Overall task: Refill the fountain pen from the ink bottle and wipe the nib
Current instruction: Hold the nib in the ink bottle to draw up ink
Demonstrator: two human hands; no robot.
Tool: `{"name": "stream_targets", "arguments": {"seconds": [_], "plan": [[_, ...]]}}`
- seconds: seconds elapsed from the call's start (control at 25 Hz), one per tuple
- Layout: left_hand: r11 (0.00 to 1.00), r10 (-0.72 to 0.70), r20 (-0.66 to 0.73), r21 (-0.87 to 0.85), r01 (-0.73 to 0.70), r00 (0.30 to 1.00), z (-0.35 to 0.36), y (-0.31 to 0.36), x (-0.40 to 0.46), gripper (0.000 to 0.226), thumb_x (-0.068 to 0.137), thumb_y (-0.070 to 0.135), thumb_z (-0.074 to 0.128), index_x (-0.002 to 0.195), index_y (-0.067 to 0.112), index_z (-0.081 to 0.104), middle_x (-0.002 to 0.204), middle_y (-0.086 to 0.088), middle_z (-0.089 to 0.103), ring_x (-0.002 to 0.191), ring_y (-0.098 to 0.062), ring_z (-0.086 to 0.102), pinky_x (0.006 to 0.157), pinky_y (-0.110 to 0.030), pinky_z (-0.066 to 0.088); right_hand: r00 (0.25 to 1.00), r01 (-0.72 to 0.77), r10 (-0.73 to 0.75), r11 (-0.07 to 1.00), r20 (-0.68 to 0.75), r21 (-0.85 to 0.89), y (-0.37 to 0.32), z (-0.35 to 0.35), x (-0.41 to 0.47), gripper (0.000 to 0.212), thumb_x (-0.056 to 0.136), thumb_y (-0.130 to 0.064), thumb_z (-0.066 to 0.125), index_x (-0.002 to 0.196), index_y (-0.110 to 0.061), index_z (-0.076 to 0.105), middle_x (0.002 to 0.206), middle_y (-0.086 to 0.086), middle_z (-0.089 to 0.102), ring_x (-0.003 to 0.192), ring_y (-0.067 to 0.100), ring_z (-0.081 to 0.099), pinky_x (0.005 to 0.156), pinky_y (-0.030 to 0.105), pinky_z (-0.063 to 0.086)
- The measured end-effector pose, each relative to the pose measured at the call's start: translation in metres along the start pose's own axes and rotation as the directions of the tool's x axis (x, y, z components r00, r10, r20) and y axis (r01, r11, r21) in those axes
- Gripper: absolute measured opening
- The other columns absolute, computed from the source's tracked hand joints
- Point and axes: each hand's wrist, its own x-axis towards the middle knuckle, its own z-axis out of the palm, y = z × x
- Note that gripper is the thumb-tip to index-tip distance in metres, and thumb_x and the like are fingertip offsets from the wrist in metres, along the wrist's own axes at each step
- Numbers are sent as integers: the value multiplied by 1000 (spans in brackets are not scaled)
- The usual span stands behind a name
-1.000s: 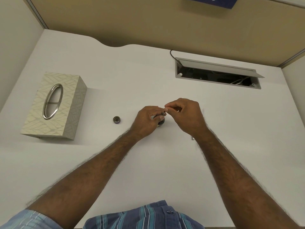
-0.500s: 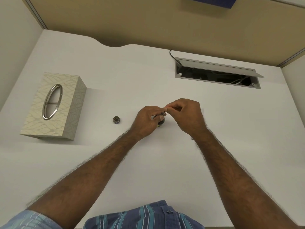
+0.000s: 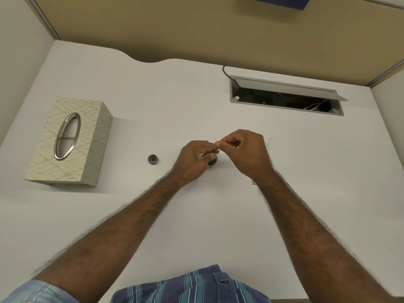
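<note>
A small dark ink bottle [image 3: 212, 163] stands open on the white desk [image 3: 218, 215], mostly hidden under my left hand [image 3: 193, 159]. My left hand's fingers pinch the dark section of the fountain pen [image 3: 215, 151] right above the bottle's mouth. My right hand [image 3: 244, 149] is closed in a pinch on the upper end of that same pen piece, fingertips meeting the left hand's. The nib is hidden. The bottle's dark cap [image 3: 152, 159] lies on the desk to the left of my hands. A small grey pen part [image 3: 254, 183] peeks out under my right wrist.
A patterned tissue box [image 3: 70, 142] with an oval metal opening sits at the left. An open cable tray [image 3: 286, 98] is sunk into the desk at the back right. Partition walls close off the back and sides.
Both hands stay pinched over the bottle. My right hand's fingertips have shifted very slightly; nothing else has moved.
</note>
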Motion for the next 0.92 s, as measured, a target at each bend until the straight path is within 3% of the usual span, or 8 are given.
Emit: {"name": "stream_targets", "arguments": {"seconds": [0.08,0.24,0.36,0.48,0.68,0.76,0.92], "plan": [[1000,3,11,-6,-3,1000,-1,1,-1,10,91,10,69,86,6,77,88,-1,75,86,21,55,81,3,37,1000,-20,20,1000,-8,13,1,1,0,12,88,-30,85,88,-18,82,86,-5,78,74,4,66,66,7,48],[1000,9,9,-22,-8,1000,-1,2,-1,10,91,9,70,91,7,80,90,-6,79,92,-1,63,82,2,37,997,37,-41,998,63,60,1,1,-4,15,89,-24,85,103,-19,84,93,-4,79,81,10,71,70,5,47],[1000,-5,14,-25,5,1000,-2,4,-1,10,91,9,71,92,8,81,92,2,79,93,11,62,83,3,36,999,16,-18,999,39,32,2,1,-2,8,90,-25,84,96,-20,85,89,-5,80,82,4,72,70,7,48],[1000,0,36,6,0,999,-2,4,-1,10,92,8,71,88,7,79,90,-5,79,91,-9,62,82,-1,38,999,-42,42,999,-8,17,3,3,-1,11,87,-32,86,83,-22,83,81,-11,78,76,6,71,67,14,53],[1000,-24,0,-5,24,1000,-2,4,-2,12,93,10,73,98,7,83,102,-1,81,96,2,57,87,5,34,999,25,-28,997,42,71,3,1,-2,15,90,-22,84,104,-17,84,92,-2,80,78,8,69,72,5,49],[1000,3,14,10,-3,1000,-3,5,-2,11,93,10,71,93,6,81,97,-7,82,91,-3,59,84,4,35,999,34,-35,999,40,31,2,0,-2,9,91,-21,83,100,-17,85,92,-3,81,80,2,71,72,5,48],[1000,-7,17,10,6,1000,-3,5,-1,10,92,9,70,91,7,80,94,-9,81,89,3,56,81,5,34,999,-40,40,999,-7,29,1,2,1,8,89,-28,84,86,-21,84,83,-10,79,77,4,72,66,12,53]]}}
